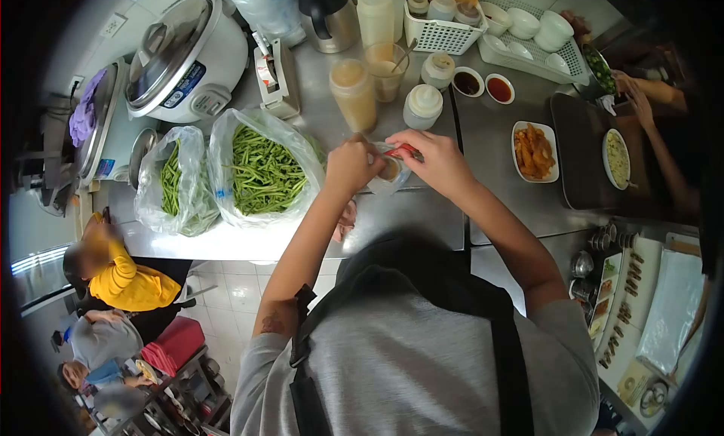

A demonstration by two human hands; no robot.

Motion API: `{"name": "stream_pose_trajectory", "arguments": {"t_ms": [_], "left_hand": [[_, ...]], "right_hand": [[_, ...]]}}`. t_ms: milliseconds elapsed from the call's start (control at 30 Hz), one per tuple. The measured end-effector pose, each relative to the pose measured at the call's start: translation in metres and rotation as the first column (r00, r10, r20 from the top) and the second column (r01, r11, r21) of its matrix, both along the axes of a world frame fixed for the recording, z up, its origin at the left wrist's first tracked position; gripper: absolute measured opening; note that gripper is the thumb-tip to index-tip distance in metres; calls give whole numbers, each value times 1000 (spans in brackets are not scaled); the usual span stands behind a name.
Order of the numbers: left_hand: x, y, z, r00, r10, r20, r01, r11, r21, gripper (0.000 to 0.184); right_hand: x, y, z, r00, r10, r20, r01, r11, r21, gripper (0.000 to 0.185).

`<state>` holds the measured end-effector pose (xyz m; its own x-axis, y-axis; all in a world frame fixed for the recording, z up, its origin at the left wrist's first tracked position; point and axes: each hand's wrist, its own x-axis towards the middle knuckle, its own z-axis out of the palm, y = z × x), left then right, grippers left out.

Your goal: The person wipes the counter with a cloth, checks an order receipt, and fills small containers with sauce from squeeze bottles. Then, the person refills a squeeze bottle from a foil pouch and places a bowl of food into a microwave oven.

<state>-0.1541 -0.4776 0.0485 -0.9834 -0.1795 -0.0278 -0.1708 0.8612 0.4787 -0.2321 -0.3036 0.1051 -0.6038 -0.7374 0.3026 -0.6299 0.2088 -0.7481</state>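
Note:
Over the steel counter, my left hand (351, 164) and my right hand (436, 163) are both closed at the top of a small clear plastic bag (389, 181). Something brownish shows inside the bag. A thin red strip (402, 150), perhaps a tie or rubber band, runs along my right fingers at the bag's neck. The left fingertips are partly hidden. Just beyond my hands stand a squeeze bottle of tan sauce (352, 96) and a white-topped jar (422, 106). A pinkish cloth (345, 220) lies below my left wrist.
Left of me sit two bags of green beans (265, 168) (172, 183) and a large rice cooker (188, 62). To the right are sauce bowls (499, 89), a plate of orange-brown food (535, 152) and a dark tray (581, 145). Another person's hands (637, 96) work at far right.

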Motion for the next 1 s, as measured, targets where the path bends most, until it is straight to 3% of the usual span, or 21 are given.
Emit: {"name": "stream_pose_trajectory", "arguments": {"t_ms": [167,300,367,467,567,633,700,767,833,900,1000], "left_hand": [[-5,-4,7,998,-66,-15,68,991,117,34],[-13,-10,0,992,-118,-54,127,969,211,36],[-13,-8,3,986,-129,-109,153,955,255,39],[-11,-2,13,977,-139,-159,178,948,264,44],[-9,-3,0,969,-116,-217,165,961,223,46],[-8,-5,7,971,-112,-212,157,965,208,45],[-8,-3,13,981,-94,-169,131,965,226,47],[-7,0,13,991,-72,-113,97,967,235,50],[-7,6,12,996,-61,-72,75,975,208,51],[-10,12,10,997,-50,-56,58,986,157,51],[-13,30,29,1000,10,19,-11,997,74,43]], "right_hand": [[2,-12,-12,1000,12,-15,-11,998,56,17],[2,-16,-31,999,19,-47,-11,986,168,13],[0,-18,-51,994,18,-105,-2,989,148,13],[1,-21,-61,998,-2,-59,16,973,229,21],[4,-7,-31,978,-30,-208,29,1000,-6,28],[-7,21,29,978,-192,-87,191,981,-23,23],[-49,65,54,887,-434,158,439,898,0,21],[-123,125,55,743,-659,121,668,742,-60,20],[-223,207,21,625,-772,-117,780,623,57,26],[-319,287,-25,551,-804,-225,834,541,110,40],[-425,347,-47,322,-873,-366,947,298,124,34]]}}
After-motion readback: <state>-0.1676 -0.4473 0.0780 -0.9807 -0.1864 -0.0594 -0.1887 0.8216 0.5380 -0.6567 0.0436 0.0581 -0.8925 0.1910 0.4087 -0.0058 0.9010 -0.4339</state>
